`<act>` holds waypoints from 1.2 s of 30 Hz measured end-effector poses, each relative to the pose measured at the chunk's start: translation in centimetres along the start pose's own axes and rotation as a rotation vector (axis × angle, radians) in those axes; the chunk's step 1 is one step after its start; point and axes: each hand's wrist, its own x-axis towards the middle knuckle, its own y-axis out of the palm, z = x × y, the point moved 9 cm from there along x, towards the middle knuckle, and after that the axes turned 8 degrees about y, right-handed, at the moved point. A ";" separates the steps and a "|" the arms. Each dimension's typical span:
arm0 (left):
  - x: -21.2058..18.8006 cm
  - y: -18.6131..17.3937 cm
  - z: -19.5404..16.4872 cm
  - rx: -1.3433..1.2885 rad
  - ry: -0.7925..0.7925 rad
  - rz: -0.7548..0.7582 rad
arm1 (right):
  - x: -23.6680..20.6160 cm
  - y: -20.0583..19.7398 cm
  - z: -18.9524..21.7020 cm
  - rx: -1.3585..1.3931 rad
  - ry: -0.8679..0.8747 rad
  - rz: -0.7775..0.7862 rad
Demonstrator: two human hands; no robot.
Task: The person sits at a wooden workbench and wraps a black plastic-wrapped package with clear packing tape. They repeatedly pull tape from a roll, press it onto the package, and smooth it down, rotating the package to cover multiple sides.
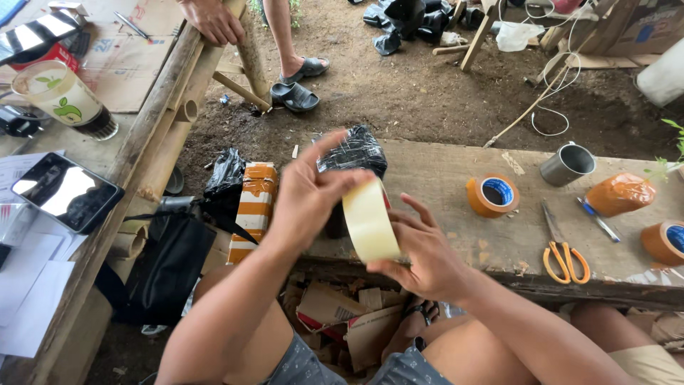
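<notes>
— What are the hands doing?
— Left hand (310, 196) and right hand (420, 253) both pinch a pale tape roll (369, 219) above the wooden bench (442, 167).
— Nearby containers?
— A metal mug (567, 164) (contents unseen); behind the roll, a black-wrapped package (354, 151).

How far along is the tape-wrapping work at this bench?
Done, it seems: an orange-taped bundle lies on the plank. In hand: the left hand and right hand hold a pale tape roll above the plank's edge. Left, apparently: the black bundle behind the roll shows no orange tape. Scissors lie unused.
</notes>
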 end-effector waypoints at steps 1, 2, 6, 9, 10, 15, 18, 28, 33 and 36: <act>0.8 -0.7 -0.2 0.085 0.033 -0.024 | -0.2 0.2 -1.2 0.108 0.152 0.013; 2.2 -1.2 -1.6 0.133 0.197 -0.043 | -0.6 0.6 -2.4 0.218 0.305 0.029; 9.0 -3.9 -0.9 0.335 0.205 -0.116 | -2.5 4.1 -6.9 0.846 0.858 0.014; 12.3 -3.4 3.0 0.353 0.072 -0.021 | -1.2 3.7 -7.5 0.961 0.701 -0.102; 13.0 -3.3 4.1 0.283 0.048 -0.003 | -1.1 3.9 -8.0 0.997 0.712 -0.122; 14.5 -2.3 7.8 0.125 -0.065 0.051 | -1.2 4.9 -9.1 1.049 0.771 -0.198; 14.4 -2.2 8.3 0.126 -0.087 0.044 | -1.1 4.9 -8.9 1.036 0.747 -0.214; 13.5 -2.9 9.6 0.040 -0.149 0.027 | -1.3 5.1 -8.5 0.973 0.705 -0.196; 13.3 -2.6 9.2 0.054 -0.152 0.024 | -1.3 5.3 -8.2 0.995 0.696 -0.222; 13.1 -2.4 8.9 0.017 -0.154 0.020 | -1.3 5.2 -8.1 0.944 0.684 -0.227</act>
